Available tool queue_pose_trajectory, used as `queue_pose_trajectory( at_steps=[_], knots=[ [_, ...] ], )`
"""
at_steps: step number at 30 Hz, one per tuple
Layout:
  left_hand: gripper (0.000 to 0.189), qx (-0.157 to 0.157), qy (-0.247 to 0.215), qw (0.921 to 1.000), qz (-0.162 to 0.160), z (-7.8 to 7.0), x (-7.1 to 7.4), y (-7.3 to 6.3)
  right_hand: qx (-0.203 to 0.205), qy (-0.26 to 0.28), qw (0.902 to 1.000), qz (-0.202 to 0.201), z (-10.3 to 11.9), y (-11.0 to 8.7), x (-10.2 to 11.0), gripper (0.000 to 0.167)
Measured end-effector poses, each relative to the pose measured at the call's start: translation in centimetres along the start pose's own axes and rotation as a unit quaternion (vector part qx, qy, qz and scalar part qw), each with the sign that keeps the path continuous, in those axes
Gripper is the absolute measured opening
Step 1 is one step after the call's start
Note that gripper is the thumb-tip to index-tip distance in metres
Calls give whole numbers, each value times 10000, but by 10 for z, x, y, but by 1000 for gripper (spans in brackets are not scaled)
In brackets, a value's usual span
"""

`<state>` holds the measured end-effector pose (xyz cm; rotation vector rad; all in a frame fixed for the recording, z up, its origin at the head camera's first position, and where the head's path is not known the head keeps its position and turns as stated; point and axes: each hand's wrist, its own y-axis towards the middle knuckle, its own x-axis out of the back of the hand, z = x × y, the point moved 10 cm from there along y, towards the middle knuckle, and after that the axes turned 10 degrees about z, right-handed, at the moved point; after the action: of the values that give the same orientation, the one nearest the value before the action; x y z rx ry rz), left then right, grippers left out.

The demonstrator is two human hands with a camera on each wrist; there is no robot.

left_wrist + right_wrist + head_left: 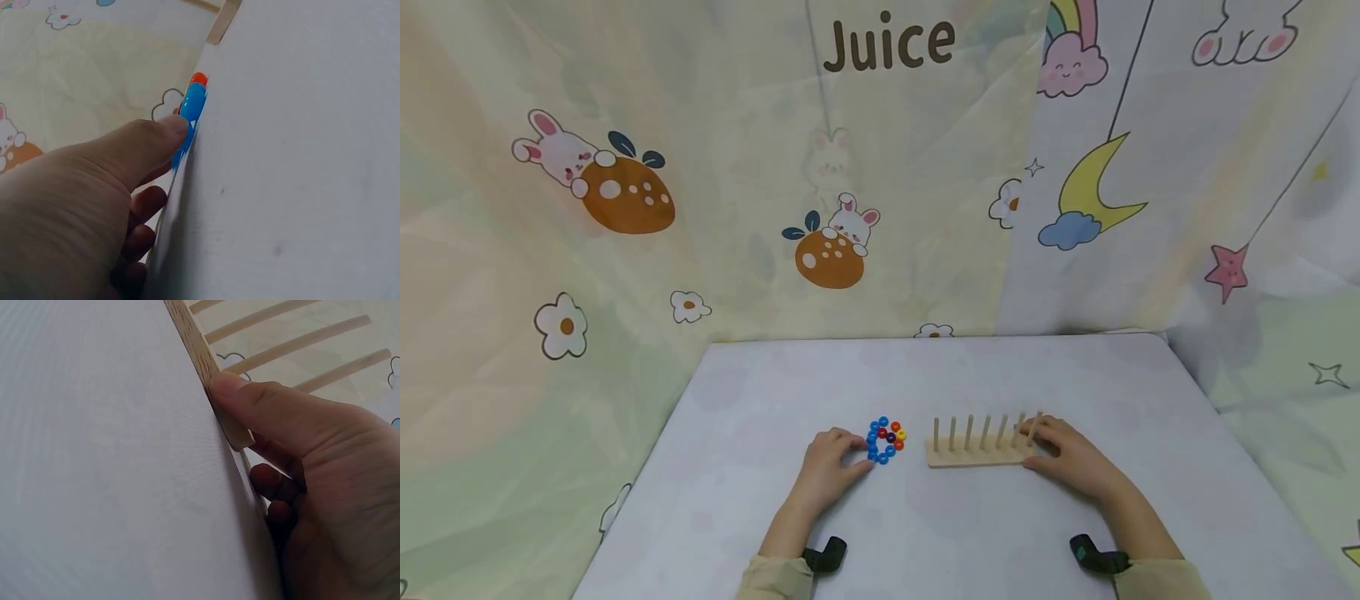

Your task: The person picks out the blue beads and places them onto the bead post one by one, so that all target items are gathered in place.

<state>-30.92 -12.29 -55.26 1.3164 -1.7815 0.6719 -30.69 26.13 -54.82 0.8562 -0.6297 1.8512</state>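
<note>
A small cluster of round beads (pixel 883 457), mostly blue with a few red, orange, yellow and dark ones, lies flat on the table in a ring shape. My left hand (pixel 831 468) holds the cluster's left side between thumb and fingers; the thumb covers part of the blue beads (pixel 192 103) in the left wrist view. To the right stands a pale wooden peg board (pixel 977 457) with a row of several upright pegs. My right hand (pixel 1071 457) grips its right end, thumb on the front edge of the base (pixel 199 353) and fingers behind, partly hidden.
Both things sit on a white-covered table (pixel 880 533), with a gap between beads and board. Behind the table hangs a printed cloth (pixel 737 167) with cartoon rabbits and flowers. A black wrist device (pixel 827 556) is on the left wrist, another black device (pixel 1097 557) on the right.
</note>
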Motion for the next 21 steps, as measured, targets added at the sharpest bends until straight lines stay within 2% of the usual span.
queue_pose_trajectory(
  at_steps=[6,15,21],
  knots=[
    [25,-72,248,9996,-129,-7,1,0,71,-92,9999,-111,1,0,0,51],
    [17,48,356,9992,-145,-6,-1,1,92,-82,9998,-149,2,-1,0,52],
    [27,79,221,9997,-93,-3,-2,1,84,-77,9999,-127,3,-1,0,52]
  ],
)
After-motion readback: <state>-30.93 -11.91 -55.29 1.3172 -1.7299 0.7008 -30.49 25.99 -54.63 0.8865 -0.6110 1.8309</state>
